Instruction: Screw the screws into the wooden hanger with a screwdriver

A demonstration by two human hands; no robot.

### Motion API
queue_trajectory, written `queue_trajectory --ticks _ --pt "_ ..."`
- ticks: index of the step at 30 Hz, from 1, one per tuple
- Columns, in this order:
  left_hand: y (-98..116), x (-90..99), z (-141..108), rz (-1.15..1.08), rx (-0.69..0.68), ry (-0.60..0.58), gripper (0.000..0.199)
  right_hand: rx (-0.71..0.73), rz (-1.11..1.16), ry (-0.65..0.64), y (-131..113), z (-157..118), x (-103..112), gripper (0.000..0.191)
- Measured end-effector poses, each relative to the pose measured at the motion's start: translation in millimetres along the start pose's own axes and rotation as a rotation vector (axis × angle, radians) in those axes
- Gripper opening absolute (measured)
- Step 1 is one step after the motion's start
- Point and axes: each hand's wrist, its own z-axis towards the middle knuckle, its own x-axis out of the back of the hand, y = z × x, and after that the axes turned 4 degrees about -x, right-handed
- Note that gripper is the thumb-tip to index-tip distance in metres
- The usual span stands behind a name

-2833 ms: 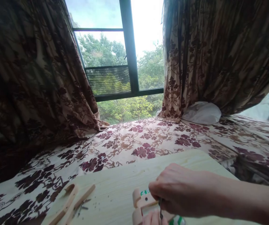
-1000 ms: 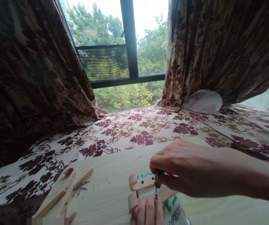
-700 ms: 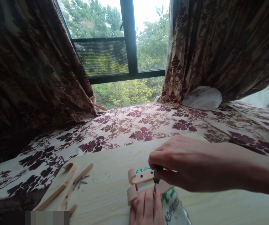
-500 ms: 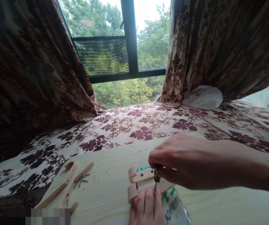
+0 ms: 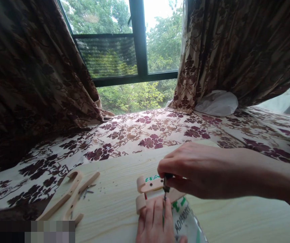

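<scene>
While the right hand (image 5: 187,168) pinches a driver (image 5: 166,189), the left hand (image 5: 153,222), fingers close-set, grip unclear, steadies a wooden piece (image 5: 141,203), any turn needing alignment.

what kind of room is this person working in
Probably a bedroom or sitting area at home: floral curtains frame a window, and matching floral fabric lies under the wooden board.

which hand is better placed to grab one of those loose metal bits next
Probably the left hand: it is nearer the loose metal bits, while the right hand grips the dark-handled tool. The left would have to lift off the wooden piece under it.
</scene>
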Motion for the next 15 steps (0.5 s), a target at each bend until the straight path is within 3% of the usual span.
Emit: queue_trajectory --ticks 7,12,15 --pt "-2 0.6 3 -0.064 -0.016 0.066 0.054 0.022 -0.084 -0.031 -3 2 0 0.014" --pt "18 -10.1 4 -0.17 0.223 0.215 0.046 0.063 -0.078 -0.079 -4 10 -2 0.015" --pt "19 -9.2 4 -0.165 0.2 0.192 0.048 0.044 -0.077 -0.062 -3 13 -6 0.014"
